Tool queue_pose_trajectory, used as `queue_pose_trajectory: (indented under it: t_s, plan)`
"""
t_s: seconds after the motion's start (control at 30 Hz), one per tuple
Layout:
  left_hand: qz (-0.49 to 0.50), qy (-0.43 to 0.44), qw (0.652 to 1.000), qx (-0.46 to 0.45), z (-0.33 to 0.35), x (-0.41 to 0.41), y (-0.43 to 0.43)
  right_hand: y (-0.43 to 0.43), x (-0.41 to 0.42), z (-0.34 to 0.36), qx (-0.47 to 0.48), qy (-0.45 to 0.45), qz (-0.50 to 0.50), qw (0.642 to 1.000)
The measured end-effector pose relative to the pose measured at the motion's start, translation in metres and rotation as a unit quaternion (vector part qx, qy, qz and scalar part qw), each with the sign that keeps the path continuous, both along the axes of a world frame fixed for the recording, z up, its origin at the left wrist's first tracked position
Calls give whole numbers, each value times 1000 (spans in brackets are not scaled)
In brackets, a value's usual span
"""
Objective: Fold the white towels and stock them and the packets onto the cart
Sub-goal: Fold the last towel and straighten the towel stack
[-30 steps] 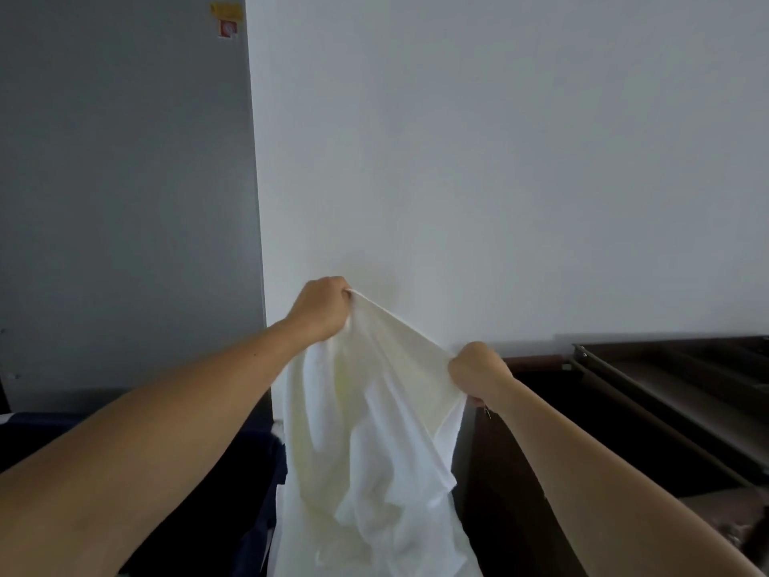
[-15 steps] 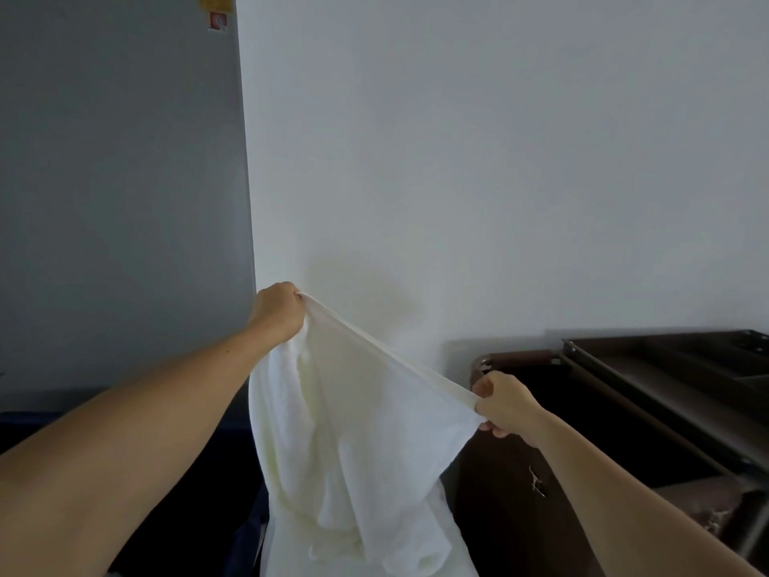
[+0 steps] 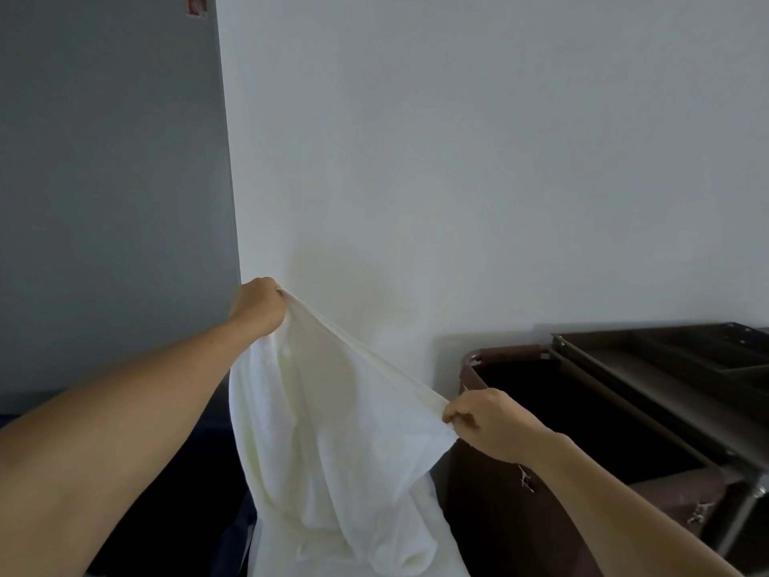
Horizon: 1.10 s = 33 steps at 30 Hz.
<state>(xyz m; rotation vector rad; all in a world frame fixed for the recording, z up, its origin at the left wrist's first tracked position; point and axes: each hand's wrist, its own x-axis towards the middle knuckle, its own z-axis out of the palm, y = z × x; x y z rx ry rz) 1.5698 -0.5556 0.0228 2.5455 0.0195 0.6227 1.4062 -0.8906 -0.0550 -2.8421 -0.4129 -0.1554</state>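
Observation:
A white towel (image 3: 333,443) hangs in front of me, its top edge pulled taut between both hands. My left hand (image 3: 259,306) grips the upper left corner, raised near the wall's corner. My right hand (image 3: 487,422) pinches the other end of the edge, lower and to the right. The rest of the towel droops in loose folds down to the bottom of the frame. At the right stands the dark brown cart (image 3: 649,368), with its fabric bag (image 3: 516,505) just behind my right hand. No packets are in view.
A white wall (image 3: 457,160) fills the background, meeting a grey panel (image 3: 104,181) on the left. Something dark blue (image 3: 233,530) sits low at the left, behind the towel. The cart's metal leg (image 3: 745,514) shows at the lower right.
My hands have drawn apart, the left going left, the right down and right. The towel's top edge went from slack and bunched to stretched in a straight line.

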Motion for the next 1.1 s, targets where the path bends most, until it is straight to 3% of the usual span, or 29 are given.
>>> queue_pose_trajectory:
  t_s: [0.1, 0.2, 0.43, 0.57, 0.67, 0.77, 0.9, 1.0, 1.1]
  plan:
    - [7, 4, 1000, 0, 1, 3, 3, -7, 1, -5, 13, -18, 0, 1000]
    - [8, 12, 1000, -2, -2, 7, 8, -15, 6, -9, 106, -75, -52, 990]
    - [-13, 22, 1000, -1, -6, 13, 7, -22, 17, 2, 336, -86, -175, 922]
    - [-25, 34, 999, -4, -7, 13, 6, -30, 24, 11, 471, -70, -192, 858]
    - [-32, 38, 999, -16, -10, 14, 6, -33, 25, 20, 573, -2, -205, 794]
    - [-20, 54, 998, -38, -13, 13, 6, -36, 27, 26, 643, 60, -222, 730]
    - [5, 45, 993, -106, -10, 0, 0, -27, 31, 35, 713, 56, -241, 656]
    - [-35, 9, 991, -129, -8, -25, -34, 8, 39, 43, 705, 30, -250, 663]
    - [-112, 17, 983, -144, -21, -53, -79, 50, 47, 52, 641, -14, -257, 723]
